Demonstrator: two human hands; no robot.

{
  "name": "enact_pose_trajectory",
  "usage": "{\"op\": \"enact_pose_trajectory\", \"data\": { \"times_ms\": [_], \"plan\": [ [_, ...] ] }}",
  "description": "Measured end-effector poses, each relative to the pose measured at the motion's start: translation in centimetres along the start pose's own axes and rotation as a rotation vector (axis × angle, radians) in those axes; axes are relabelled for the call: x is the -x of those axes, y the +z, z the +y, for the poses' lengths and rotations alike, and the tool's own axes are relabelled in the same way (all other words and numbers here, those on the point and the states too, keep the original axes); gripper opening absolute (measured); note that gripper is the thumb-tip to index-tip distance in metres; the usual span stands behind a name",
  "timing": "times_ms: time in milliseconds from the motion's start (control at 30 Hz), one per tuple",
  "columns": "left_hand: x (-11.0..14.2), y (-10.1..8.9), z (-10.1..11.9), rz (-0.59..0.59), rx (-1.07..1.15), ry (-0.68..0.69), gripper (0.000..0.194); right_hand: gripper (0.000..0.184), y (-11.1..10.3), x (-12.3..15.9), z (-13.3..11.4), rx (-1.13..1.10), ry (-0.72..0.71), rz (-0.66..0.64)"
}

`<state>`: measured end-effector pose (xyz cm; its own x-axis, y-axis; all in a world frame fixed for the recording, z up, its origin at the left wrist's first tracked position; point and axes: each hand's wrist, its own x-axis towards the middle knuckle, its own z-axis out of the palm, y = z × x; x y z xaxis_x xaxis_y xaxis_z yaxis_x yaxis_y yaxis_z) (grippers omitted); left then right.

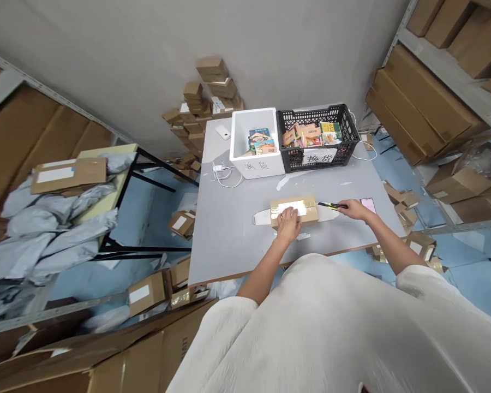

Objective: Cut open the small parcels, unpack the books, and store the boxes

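Observation:
A small taped cardboard box (310, 218) with a white label lies on the grey table (229, 240). My left hand (288, 225) bears down on its near side, with bent fingers over the label and holding it in place. In my right hand (354, 209) is a utility knife (331, 206) with a black and yellow handle, gripped in closed fingers. The knife's tip points left and sits close to the box's right end; whether it touches I cannot tell. A phone (368, 206) with a lit pink screen lies just beyond my right hand.
A white foam bin (257, 165) and a black plastic crate (347, 153), both with books, stand at the table's back. A charger cable (229, 177) lies at left. Stacked cartons (194, 117) rise behind the table. A side table (125, 150) holds parcels; boxes crowd the floor and shelves.

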<state>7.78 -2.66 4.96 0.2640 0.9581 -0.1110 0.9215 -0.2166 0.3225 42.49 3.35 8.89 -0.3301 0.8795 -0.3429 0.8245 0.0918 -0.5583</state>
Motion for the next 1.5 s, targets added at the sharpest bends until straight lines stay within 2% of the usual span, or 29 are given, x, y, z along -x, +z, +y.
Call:
{"op": "enact_pose_trajectory", "data": {
  "times_ms": [133,233,333,467,600,800,900,1033,1200,1333,1500],
  "plan": [
    [-3.0,-0.2,1.0,-0.106,0.003,0.034,0.064,0.033,2.1,0.2,0.7,-0.193,0.043,0.01],
    [-4.1,0.1,1.1,-0.185,-0.038,0.017,0.069,0.031,2.4,0.0,1.3,-0.252,0.049,0.01],
    [-4.4,0.7,1.1,-0.198,-0.084,0.014,0.066,0.032,2.2,-0.5,1.9,-0.238,0.031,0.019],
    [-4.4,1.4,1.0,-0.189,-0.1,0.0,0.066,0.038,2.1,-1.8,2.3,-0.163,-0.037,0.019],
    [-4.2,2.0,0.9,-0.148,-0.092,-0.009,0.067,0.04,1.3,-3.6,2.4,-0.031,-0.121,-0.056],
    [-3.8,2.1,0.9,-0.109,-0.065,-0.016,0.066,0.036,-0.4,-7.4,1.1,0.288,-0.183,-0.173],
    [-3.6,1.8,1.1,-0.109,-0.05,-0.027,0.068,0.033,-0.3,-8.8,0.5,0.32,-0.208,-0.189],
    [-3.4,1.5,1.2,-0.112,-0.036,-0.038,0.067,0.031,0.8,-8.6,0.7,0.114,-0.188,-0.213],
    [-3.6,1.5,1.0,-0.126,-0.041,-0.044,0.067,0.052,2.5,-6.6,1.9,-0.262,-0.082,-0.334],
    [-3.7,1.5,0.8,-0.132,-0.035,-0.042,0.065,0.061,2.8,-5.3,2.4,-0.351,-0.075,-0.363],
    [-3.8,1.5,0.8,-0.124,-0.02,-0.034,0.065,0.058,3.1,-4.0,2.7,-0.368,-0.088,-0.451]
  ]
}}
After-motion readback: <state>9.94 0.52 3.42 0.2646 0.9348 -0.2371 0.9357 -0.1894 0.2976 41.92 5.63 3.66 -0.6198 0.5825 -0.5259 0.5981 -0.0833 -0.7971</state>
